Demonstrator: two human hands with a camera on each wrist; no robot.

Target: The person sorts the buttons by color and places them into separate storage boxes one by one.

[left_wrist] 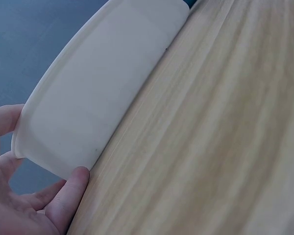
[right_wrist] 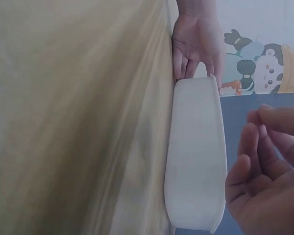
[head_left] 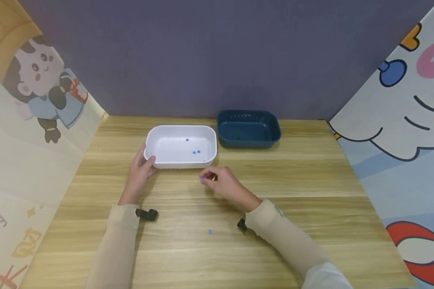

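Note:
My left hand (head_left: pixel 139 172) grips the near left corner of a white plastic tub (head_left: pixel 181 165), thumb at the front and fingers round its left side. In the left wrist view the thumb (left_wrist: pixel 71 198) presses low on the tub's corner. My right hand (head_left: pixel 226 184) pinches a small round blue piece (head_left: pixel 201 179) between thumb and fingertips, just in front of the tub's near right corner. The right wrist view does not clearly show that piece. Inside the tub lie several like it, among them one blue piece (head_left: pixel 187 140). Another loose blue piece (head_left: pixel 210 231) lies on the table between my forearms.
A dark teal tub (head_left: pixel 248 145) stands at the back, right of the white one, with small green bits (head_left: pixel 237 137) inside. The wooden table (head_left: pixel 311 176) runs up to a grey back wall (head_left: pixel 217 56), with printed panels on both sides.

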